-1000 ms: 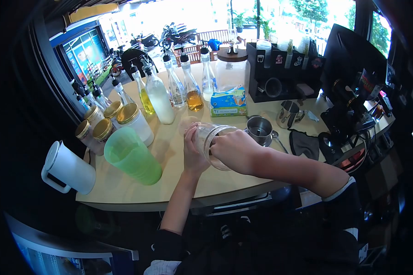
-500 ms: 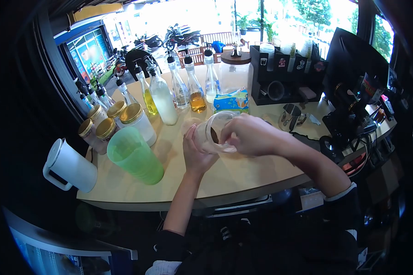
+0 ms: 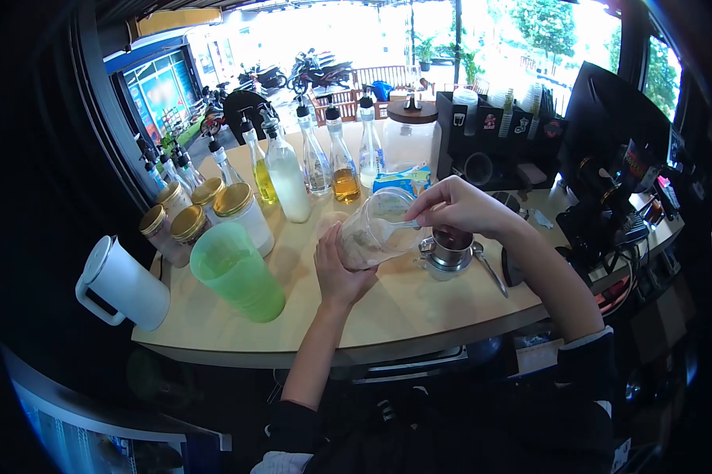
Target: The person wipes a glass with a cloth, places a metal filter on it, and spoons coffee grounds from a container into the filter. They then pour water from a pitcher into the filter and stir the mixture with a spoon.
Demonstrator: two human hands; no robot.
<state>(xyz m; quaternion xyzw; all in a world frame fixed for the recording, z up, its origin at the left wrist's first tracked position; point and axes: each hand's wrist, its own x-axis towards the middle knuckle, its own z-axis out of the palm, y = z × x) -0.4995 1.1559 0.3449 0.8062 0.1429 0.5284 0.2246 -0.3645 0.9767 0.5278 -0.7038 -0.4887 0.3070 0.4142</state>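
Observation:
My left hand [image 3: 340, 272] is wrapped round a clear plastic jar [image 3: 364, 237], tilted with its mouth toward the right. Inside the jar shows a pale, brownish residue or powder. My right hand [image 3: 465, 207] pinches the handle of a small pale plastic scoop [image 3: 403, 226], whose other end is within the jar's mouth. Just below the right hand, a metal drip coffee filter [image 3: 449, 251] sits on a small glass, with dark contents in its top. A metal spoon [image 3: 490, 268] lies beside it on the wooden table [image 3: 356, 320].
A green tumbler [image 3: 237, 272] and white pitcher [image 3: 125, 284] stand to the left. Gold-lidded jars [image 3: 233, 201] and pump bottles [image 3: 289, 178] line the back left. A blue carton [image 3: 401, 179] is behind the jar; a black cup organizer [image 3: 494, 130] stands at the back right.
My right hand has risen and moved right, drawing the scoop outward in the jar's mouth. The coffee filter and spoon, hidden before behind the hand and forearm, now show.

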